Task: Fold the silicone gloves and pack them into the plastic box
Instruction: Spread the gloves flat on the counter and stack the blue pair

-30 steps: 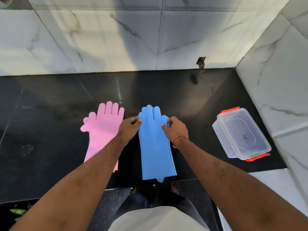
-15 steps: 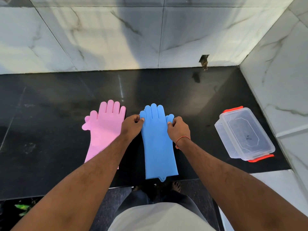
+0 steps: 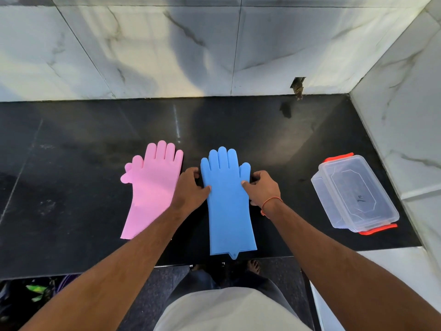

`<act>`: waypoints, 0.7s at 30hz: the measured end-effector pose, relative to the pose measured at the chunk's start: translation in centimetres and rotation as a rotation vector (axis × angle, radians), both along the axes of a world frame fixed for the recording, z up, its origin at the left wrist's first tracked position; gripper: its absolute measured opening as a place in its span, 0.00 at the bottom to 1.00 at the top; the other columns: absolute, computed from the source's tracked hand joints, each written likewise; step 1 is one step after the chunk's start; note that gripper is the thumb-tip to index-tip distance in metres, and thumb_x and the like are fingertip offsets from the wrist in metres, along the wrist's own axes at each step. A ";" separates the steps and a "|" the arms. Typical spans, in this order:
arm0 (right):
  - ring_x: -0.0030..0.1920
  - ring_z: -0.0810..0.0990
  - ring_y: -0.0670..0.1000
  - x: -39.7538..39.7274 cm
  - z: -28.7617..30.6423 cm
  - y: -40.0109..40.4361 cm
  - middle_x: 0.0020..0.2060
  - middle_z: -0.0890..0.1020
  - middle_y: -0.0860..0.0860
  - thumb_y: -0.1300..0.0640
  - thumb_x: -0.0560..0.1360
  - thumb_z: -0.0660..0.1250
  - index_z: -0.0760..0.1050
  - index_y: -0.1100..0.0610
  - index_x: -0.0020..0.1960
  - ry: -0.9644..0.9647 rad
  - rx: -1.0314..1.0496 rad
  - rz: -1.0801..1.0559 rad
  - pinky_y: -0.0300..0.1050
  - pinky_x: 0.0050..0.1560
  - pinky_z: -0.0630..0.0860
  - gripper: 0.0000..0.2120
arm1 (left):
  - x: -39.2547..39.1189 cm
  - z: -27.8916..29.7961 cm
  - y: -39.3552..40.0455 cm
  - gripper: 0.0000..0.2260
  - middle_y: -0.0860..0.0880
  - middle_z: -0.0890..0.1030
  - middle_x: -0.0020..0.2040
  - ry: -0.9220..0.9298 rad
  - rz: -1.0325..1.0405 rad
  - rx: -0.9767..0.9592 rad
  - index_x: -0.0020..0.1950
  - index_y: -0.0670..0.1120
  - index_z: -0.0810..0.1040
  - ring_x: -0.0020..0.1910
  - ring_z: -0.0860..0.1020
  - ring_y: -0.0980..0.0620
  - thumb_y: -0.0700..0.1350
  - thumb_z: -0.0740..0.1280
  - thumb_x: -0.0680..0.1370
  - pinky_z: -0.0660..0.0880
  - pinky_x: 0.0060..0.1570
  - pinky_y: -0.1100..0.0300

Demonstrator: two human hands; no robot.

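Head view: a glossy black stone counter (image 3: 71, 187), faintly scratched and streaked, runs up to white marble-veined wall tiles (image 3: 143, 48) at the back and on the right. The blue gloves (image 3: 229, 206) lie flat on it near its front edge, smooth matte silicone, fingers pointing toward the back wall, the flared cuff ending in a small hanging tab; a second layer shows along the cuff edge, so they appear stacked. The left hand (image 3: 191, 189) grips the blue gloves' left edge at the palm, thumb on top and fingers curled at the rim. The right hand (image 3: 262, 187) grips the opposite edge beside the glove thumb in the same way, thumb laid on the silicone; an orange thread (image 3: 270, 203) circles its wrist. To the left of the blue gloves, just beyond the left hand, lie the pink gloves (image 3: 152, 187), flat, the same rounded shape, a second thumb peeking out at the left side. Well to the right of the blue gloves stands the plastic box (image 3: 353, 194), clear, rectangular with rounded corners, its lid on, with orange-red clips (image 3: 378, 229) at both short ends.
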State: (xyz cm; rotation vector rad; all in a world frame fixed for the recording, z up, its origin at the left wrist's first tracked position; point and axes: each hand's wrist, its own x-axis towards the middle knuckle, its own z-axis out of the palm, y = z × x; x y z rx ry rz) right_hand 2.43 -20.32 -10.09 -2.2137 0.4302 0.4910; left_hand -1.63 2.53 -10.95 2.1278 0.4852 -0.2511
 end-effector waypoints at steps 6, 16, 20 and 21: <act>0.44 0.87 0.51 -7.4 -0.3 -2.7 0.40 0.86 0.46 0.50 0.77 0.76 0.77 0.51 0.67 0.079 0.038 0.122 0.58 0.53 0.86 0.21 | -11.1 -0.1 -1.6 0.32 0.59 0.81 0.52 0.096 -0.162 0.063 0.82 0.48 0.68 0.43 0.82 0.62 0.50 0.76 0.80 0.76 0.45 0.65; 0.30 0.85 0.54 -14.3 0.1 -4.0 0.40 0.83 0.61 0.58 0.78 0.76 0.69 0.45 0.55 0.032 0.188 0.154 0.43 0.31 0.83 0.17 | -15.8 -0.4 -3.3 0.34 0.58 0.74 0.61 -0.053 -0.328 0.186 0.84 0.61 0.59 0.52 0.78 0.56 0.51 0.73 0.82 0.78 0.51 0.63; 0.29 0.83 0.52 -14.7 0.2 -4.7 0.32 0.79 0.58 0.59 0.79 0.75 0.75 0.46 0.53 -0.007 0.198 0.224 0.49 0.35 0.86 0.12 | -16.8 -0.7 -1.9 0.34 0.51 0.69 0.78 -0.224 -0.565 0.479 0.79 0.57 0.74 0.70 0.73 0.49 0.66 0.73 0.75 0.81 0.62 0.50; 0.30 0.84 0.52 -14.7 0.2 -4.8 0.30 0.79 0.53 0.59 0.79 0.75 0.76 0.46 0.53 -0.010 0.206 0.237 0.51 0.37 0.87 0.11 | -16.8 -0.7 -1.6 0.35 0.50 0.71 0.79 -0.236 -0.633 0.532 0.77 0.57 0.76 0.72 0.73 0.47 0.68 0.75 0.72 0.81 0.63 0.48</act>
